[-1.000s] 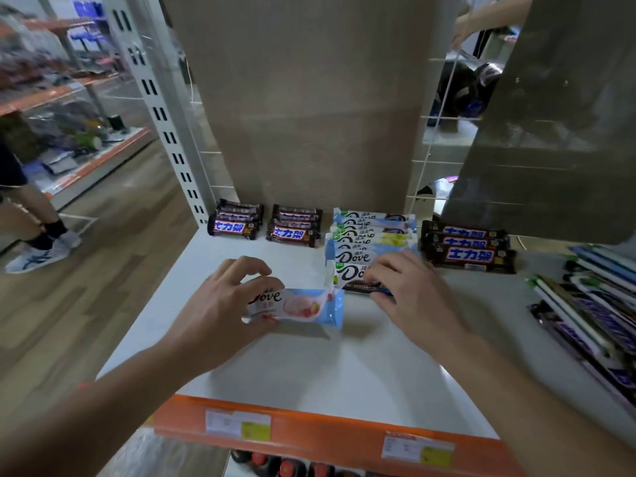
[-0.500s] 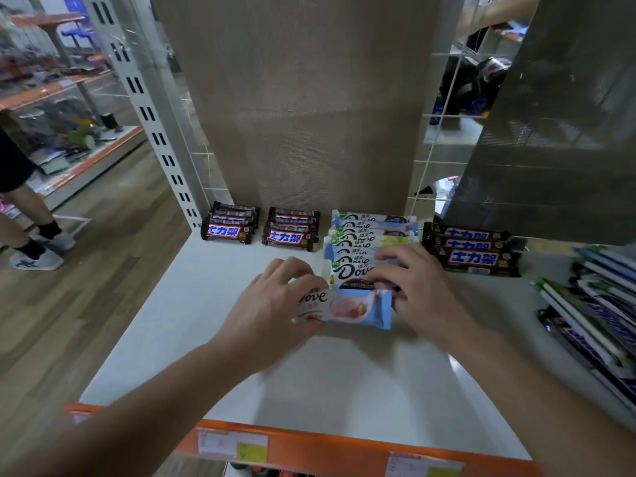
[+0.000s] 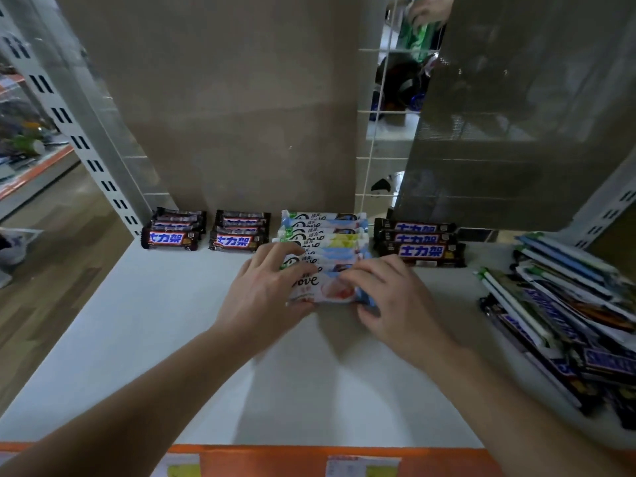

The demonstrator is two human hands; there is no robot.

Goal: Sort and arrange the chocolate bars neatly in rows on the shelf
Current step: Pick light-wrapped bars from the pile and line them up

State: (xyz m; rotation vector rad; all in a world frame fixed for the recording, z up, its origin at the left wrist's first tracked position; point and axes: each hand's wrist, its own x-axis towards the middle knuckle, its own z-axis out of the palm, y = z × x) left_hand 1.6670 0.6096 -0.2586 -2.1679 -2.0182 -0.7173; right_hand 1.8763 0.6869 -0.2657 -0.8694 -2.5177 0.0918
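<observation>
A pale Dove bar (image 3: 327, 287) with pink and blue on its wrapper lies at the front of the Dove row (image 3: 323, 235) on the white shelf (image 3: 155, 321). My left hand (image 3: 265, 294) grips its left end and my right hand (image 3: 389, 297) grips its right end. Two short rows of dark Snickers bars (image 3: 172, 232) (image 3: 239, 232) stand at the back left. A third Snickers row (image 3: 420, 241) sits right of the Dove row.
A loose heap of mixed bars (image 3: 568, 321) fills the shelf's right side. A slotted white upright (image 3: 79, 132) marks the left back corner. The orange price rail (image 3: 309, 459) runs along the front edge. Another person's hand (image 3: 430, 8) shows behind the wire back.
My left hand carried the pink Dove bar rightward and back to the front of the Dove row. My right hand moved from the row's front bar onto this bar's right end.
</observation>
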